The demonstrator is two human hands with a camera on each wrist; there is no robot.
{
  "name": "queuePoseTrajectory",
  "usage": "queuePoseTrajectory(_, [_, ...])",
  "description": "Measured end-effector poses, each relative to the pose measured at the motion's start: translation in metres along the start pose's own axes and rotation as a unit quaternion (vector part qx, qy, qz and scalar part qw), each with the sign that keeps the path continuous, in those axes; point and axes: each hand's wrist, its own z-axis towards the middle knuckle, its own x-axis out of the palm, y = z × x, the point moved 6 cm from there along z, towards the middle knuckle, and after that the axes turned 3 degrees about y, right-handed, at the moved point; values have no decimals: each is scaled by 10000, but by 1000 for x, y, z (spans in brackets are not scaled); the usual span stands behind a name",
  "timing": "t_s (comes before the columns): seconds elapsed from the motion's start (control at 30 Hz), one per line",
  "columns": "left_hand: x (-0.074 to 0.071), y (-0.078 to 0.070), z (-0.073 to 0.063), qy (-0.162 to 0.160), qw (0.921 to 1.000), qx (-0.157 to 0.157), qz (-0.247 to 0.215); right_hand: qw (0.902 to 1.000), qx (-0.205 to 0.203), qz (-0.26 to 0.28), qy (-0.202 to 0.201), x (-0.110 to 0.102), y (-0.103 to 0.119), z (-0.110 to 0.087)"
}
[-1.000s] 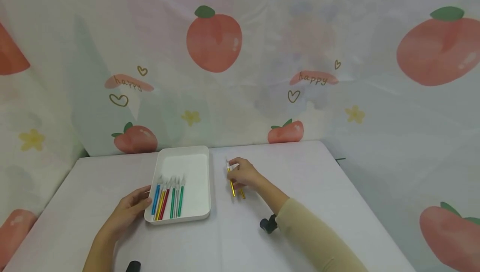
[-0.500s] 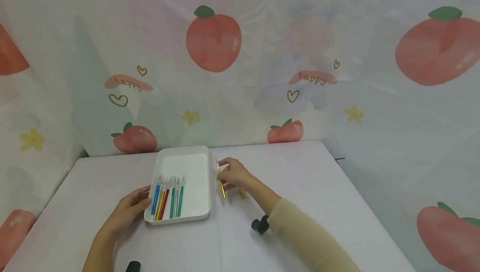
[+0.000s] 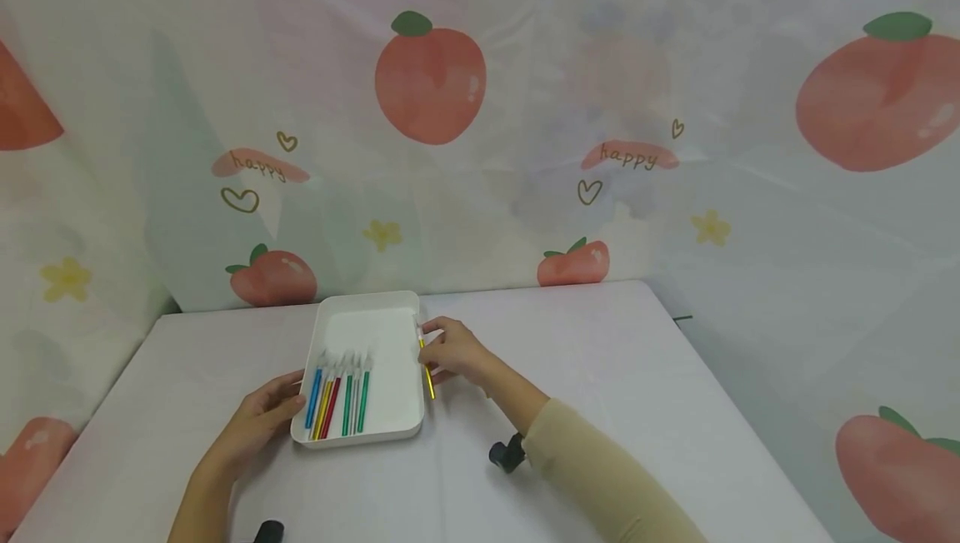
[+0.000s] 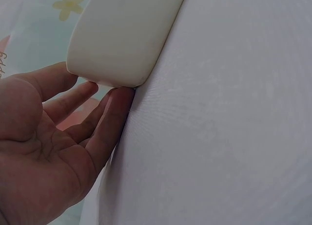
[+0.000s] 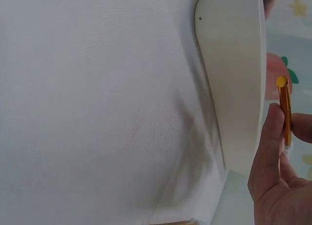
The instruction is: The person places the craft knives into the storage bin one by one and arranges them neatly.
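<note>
My right hand (image 3: 453, 351) pinches a yellow craft knife (image 3: 428, 381) between thumb and fingers, beside the right rim of a white tray (image 3: 397, 410). In the right wrist view, the knife's shiny golden handle (image 5: 286, 110) points its faceted end upward. My left hand (image 3: 258, 418) holds the tray's left edge, thumb at the rim; the left wrist view shows its fingertips against the tray wall (image 4: 117, 49). Inside the tray, several capped craft knives lie side by side, among them a blue one (image 3: 313, 399), a red one (image 3: 331, 408) and a green one (image 3: 363, 401).
Another golden handle (image 5: 173, 223) lies on the table at the bottom of the right wrist view. Black devices (image 3: 507, 453) sit at both wrists. The white-covered table (image 3: 600, 376) meets a fruit-printed backdrop (image 3: 487, 218) behind and at the sides.
My right hand has moved left with the yellow craft knife, from the table to the tray's right rim. The left hand and tray stay in place.
</note>
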Motion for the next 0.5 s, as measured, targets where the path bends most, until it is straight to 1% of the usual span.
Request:
queuePoseTrajectory(0.33, [2, 2, 0, 21, 10000, -49, -33, 9999, 12, 36, 145, 14, 1, 3])
queuePoseTrajectory(0.5, [1, 0, 0, 1, 10000, -31, 17, 9997, -84, -45, 202, 24, 4, 4])
